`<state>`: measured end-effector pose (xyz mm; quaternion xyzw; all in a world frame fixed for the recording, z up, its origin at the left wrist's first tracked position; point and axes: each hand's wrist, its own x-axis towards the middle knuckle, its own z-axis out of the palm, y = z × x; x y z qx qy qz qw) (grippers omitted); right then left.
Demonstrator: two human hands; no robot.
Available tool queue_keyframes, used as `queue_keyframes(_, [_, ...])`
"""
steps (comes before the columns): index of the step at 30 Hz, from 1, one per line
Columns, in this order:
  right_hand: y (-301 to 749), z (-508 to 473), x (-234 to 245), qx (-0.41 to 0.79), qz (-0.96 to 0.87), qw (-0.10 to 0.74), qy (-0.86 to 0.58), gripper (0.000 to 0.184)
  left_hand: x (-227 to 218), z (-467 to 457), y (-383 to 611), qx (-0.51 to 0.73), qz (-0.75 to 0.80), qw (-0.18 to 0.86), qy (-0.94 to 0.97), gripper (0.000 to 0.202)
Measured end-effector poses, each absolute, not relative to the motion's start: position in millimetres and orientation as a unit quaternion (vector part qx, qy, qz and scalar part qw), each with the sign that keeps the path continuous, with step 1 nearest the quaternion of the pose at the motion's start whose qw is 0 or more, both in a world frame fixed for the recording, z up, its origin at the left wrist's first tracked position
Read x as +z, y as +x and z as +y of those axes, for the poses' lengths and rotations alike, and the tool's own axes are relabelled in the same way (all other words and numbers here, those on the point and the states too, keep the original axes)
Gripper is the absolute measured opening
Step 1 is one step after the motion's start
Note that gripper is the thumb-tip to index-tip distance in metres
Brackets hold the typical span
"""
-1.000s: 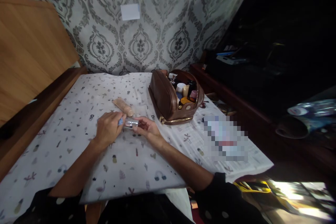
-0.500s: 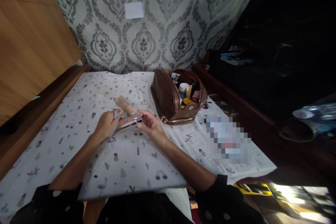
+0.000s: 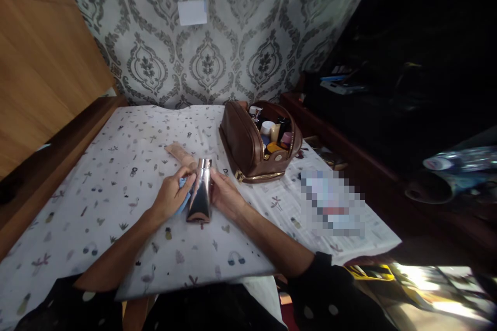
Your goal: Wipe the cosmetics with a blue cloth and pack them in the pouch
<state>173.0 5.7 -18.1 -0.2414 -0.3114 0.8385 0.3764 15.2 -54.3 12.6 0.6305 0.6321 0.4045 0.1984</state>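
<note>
A shiny rose-gold cosmetic tube (image 3: 200, 194) stands between my hands with its cap end up. On its right side, near the cap, my right hand (image 3: 227, 197) grips it. My left hand (image 3: 171, 196) is closed on a light-blue cloth (image 3: 183, 201), its thumb at the tube's left edge. Part of the cloth is hidden by the fingers and the tube. Just behind my hands a beige tube (image 3: 180, 155) lies on the patterned tablecloth (image 3: 112, 186). To the right sits a brown cosmetic bag (image 3: 248, 139), unzipped, with several jars and tubes inside.
A pixelated item (image 3: 332, 204) lies on the table's right side. Beyond the right edge are a clear plastic bottle (image 3: 466, 159) and a dark surface. A wooden panel (image 3: 50, 46) borders the left. The papered wall (image 3: 209, 62) rises behind the table.
The rose-gold tube has turned from lying sideways to cap end up, facing me. My left hand has shifted right with the blue cloth. The view has swung slightly right.
</note>
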Motion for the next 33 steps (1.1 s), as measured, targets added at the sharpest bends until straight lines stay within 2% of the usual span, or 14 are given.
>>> queue_keyframes(2, [172.6,4.3,-18.7,0.845,-0.311,0.359,-0.247,0.052,11.9,-55.3,15.7,0.415,0.628,0.192,0.63,0.034])
queue_keyframes(6, [173.6,1.8,-19.2,0.862,-0.332,0.282,-0.258,0.052,9.5,-55.9,9.8,0.44,0.578,0.279,0.628,0.055])
queue_keyframes(11, [177.7,0.4,-16.0,0.867,-0.371,0.232,-0.239,0.049,8.1,-53.7,0.1,0.46,0.524,0.405,0.591,0.05])
queue_keyframes(18, [188.3,0.1,-5.2,0.881,-0.427,0.121,-0.165,0.058,19.0,-52.0,-12.9,0.473,0.536,0.368,0.595,0.046])
queue_keyframes(24, [186.2,-1.9,-8.2,0.847,-0.468,0.151,-0.202,0.059,22.9,-49.8,-17.4,0.466,0.56,0.365,0.579,0.046])
queue_keyframes(29, [184.0,2.9,-11.9,0.658,-0.655,0.263,-0.261,0.049,14.8,-47.6,-20.2,0.447,0.593,0.346,0.573,0.041])
queue_keyframes(33, [185.1,3.9,-9.5,0.609,-0.701,0.257,-0.267,0.045,14.0,-47.2,-23.0,0.446,0.585,0.325,0.594,0.047])
